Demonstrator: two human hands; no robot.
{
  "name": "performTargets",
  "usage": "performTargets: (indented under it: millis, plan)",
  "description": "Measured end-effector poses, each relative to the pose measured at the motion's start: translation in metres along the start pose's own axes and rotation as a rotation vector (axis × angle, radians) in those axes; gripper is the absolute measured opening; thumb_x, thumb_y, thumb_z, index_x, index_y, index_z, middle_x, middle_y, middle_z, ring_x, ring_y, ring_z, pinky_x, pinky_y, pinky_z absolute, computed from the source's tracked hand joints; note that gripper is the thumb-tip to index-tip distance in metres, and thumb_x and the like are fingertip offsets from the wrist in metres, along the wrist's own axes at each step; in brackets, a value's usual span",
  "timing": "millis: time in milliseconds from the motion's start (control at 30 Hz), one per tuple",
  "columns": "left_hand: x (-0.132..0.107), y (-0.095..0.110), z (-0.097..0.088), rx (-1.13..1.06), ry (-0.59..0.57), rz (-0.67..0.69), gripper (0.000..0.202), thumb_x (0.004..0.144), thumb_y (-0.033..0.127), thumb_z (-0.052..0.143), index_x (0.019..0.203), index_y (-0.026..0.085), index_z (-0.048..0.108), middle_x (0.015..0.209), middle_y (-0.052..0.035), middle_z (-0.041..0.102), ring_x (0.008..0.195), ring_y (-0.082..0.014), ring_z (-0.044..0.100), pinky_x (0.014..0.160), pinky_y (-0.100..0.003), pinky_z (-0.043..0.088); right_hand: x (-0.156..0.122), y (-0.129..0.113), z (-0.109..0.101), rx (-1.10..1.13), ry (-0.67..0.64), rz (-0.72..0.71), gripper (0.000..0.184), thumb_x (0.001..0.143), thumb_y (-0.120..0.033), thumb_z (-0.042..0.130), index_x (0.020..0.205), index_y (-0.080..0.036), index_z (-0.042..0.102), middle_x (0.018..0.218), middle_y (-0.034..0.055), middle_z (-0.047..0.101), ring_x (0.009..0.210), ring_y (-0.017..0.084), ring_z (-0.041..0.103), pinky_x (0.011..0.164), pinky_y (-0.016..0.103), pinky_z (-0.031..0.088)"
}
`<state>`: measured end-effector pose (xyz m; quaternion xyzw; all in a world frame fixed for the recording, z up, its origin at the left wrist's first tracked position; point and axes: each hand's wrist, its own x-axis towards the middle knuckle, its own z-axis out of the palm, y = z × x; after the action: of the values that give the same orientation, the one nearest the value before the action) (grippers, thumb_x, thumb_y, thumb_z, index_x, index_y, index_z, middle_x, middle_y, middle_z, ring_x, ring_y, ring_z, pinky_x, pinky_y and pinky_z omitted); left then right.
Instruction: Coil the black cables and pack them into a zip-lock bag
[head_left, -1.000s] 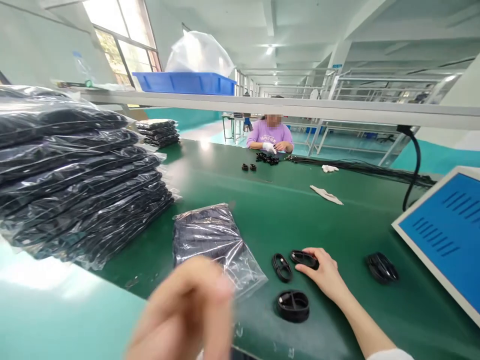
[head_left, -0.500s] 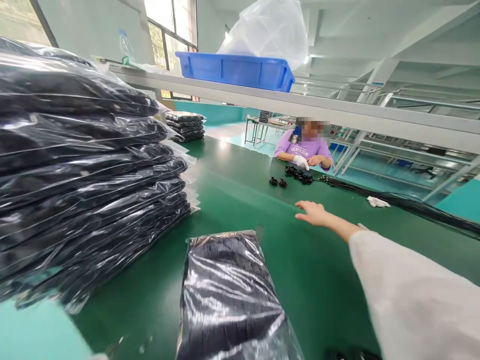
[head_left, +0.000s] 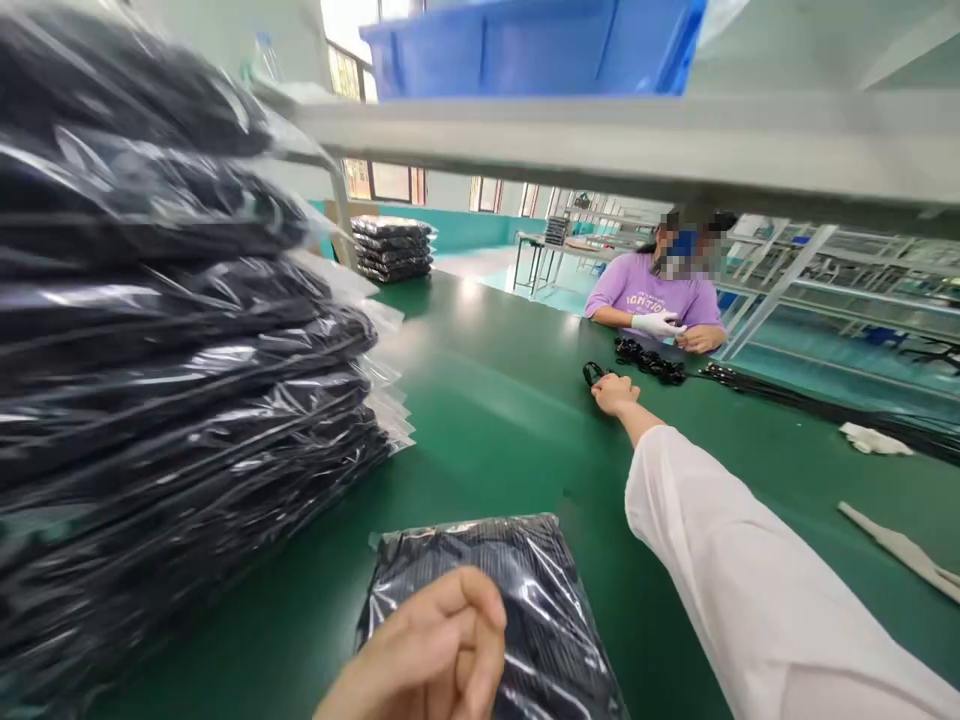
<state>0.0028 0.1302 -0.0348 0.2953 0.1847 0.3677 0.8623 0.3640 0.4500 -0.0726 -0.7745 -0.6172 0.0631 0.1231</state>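
Touching a coil (head_left: pixel 591 373), right hand (head_left: pixel 616 393) apparently grips it.

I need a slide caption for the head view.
Right hand at a black cable coil, left hand near a filled plastic bag.

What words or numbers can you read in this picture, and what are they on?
"IGN...", in pale letters on the purple shirt of the person across the table; the letters after that are unclear.
A smaller line above it on the shirt: too small to read.
No readable words or numbers on the flat plastic bag, the bag stack or the blue tray.
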Motion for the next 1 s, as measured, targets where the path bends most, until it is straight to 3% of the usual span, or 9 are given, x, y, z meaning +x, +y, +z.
performTargets:
  millis: [267,367,467,533,633,700,767,900,1000]
  plan:
    - [0.007,0.012,0.006,0.021,-0.002,0.107,0.023,0.084,0.032,0.072,0.1,0.016,0.069,0.077,-0.0005,0.059,0.048,-0.0041,0.047,0.042,-0.015,0.04,-0.102,-0.003,-0.059,0.475,-0.296,-0.039,0.025,0.095,-0.035,0.066,0.111,-0.016,0.067,0.113,0.0066,0.069,0.097,0.02,0.067,0.085,0.037,0.057]
    - [0.003,0.024,0.01,0.163,0.007,0.143,0.025,0.085,0.034,0.072,0.102,0.016,0.067,0.08,-0.001,0.061,0.051,-0.0056,0.052,0.045,-0.017,0.045,-0.18,0.011,-0.081,0.676,-0.368,0.025,0.021,0.084,-0.033,0.076,0.098,-0.018,0.071,0.093,0.0068,0.074,0.078,0.017,0.067,0.072,0.031,0.056]
    - [-0.008,0.024,0.032,0.379,0.045,0.073,0.032,0.085,0.036,0.074,0.107,0.016,0.064,0.09,-0.0035,0.065,0.061,-0.0099,0.062,0.058,-0.023,0.054,-0.281,0.021,-0.109,0.841,-0.408,0.086,0.034,0.069,-0.04,0.085,0.092,-0.021,0.071,0.086,0.0058,0.073,0.071,0.017,0.064,0.066,0.031,0.053]
    - [-0.023,0.009,0.058,0.524,0.068,-0.033,0.041,0.085,0.038,0.074,0.118,0.017,0.06,0.106,-0.0079,0.067,0.077,-0.0148,0.068,0.075,-0.031,0.058,-0.356,0.022,-0.132,0.947,-0.426,0.089,0.038,0.064,-0.045,0.088,0.087,-0.022,0.069,0.087,0.0033,0.07,0.073,0.015,0.062,0.066,0.028,0.051]
    - [-0.053,-0.038,0.103,0.59,0.004,-0.137,0.072,0.083,0.039,0.077,0.145,0.024,0.043,0.138,-0.0153,0.057,0.106,-0.0225,0.068,0.098,-0.042,0.051,-0.462,0.012,-0.16,1.193,-0.368,0.081,0.037,0.063,-0.04,0.09,0.084,-0.022,0.066,0.084,-0.0005,0.066,0.076,0.013,0.06,0.07,0.026,0.049]
    - [-0.071,-0.077,0.129,0.516,-0.048,-0.111,0.088,0.083,0.041,0.077,0.155,0.031,0.028,0.148,-0.0167,0.049,0.119,-0.0255,0.062,0.105,-0.045,0.045,-0.522,0.005,-0.165,1.203,-0.29,0.099,0.03,0.071,-0.039,0.086,0.088,-0.023,0.066,0.087,-0.0006,0.067,0.076,0.013,0.06,0.071,0.026,0.049]
    - [-0.084,-0.113,0.146,0.385,-0.105,-0.054,0.088,0.084,0.042,0.077,0.156,0.031,0.026,0.144,-0.0167,0.054,0.124,-0.0275,0.059,0.106,-0.045,0.044,-0.57,0.001,-0.158,1.138,-0.127,0.044,0.023,0.079,-0.037,0.08,0.09,-0.023,0.067,0.09,0.0011,0.068,0.083,0.017,0.063,0.078,0.03,0.05]
    - [-0.1,-0.15,0.155,0.211,-0.174,-0.045,0.075,0.087,0.038,0.074,0.151,0.031,0.035,0.127,-0.0129,0.066,0.114,-0.0262,0.066,0.099,-0.04,0.049,-0.626,0.004,-0.132,1.064,0.085,-0.09,0.008,0.089,-0.032,0.071,0.092,-0.025,0.07,0.098,0.004,0.071,0.115,0.025,0.062,0.099,0.038,0.048]
    - [-0.107,-0.152,0.153,0.24,-0.165,-0.133,0.074,0.086,0.033,0.075,0.149,0.034,0.035,0.123,-0.0103,0.067,0.101,-0.0228,0.071,0.092,-0.038,0.054,-0.637,0.01,-0.123,1.069,0.123,-0.12,0.009,0.095,-0.029,0.064,0.099,-0.026,0.071,0.104,0.0043,0.07,0.103,0.022,0.067,0.092,0.035,0.053]
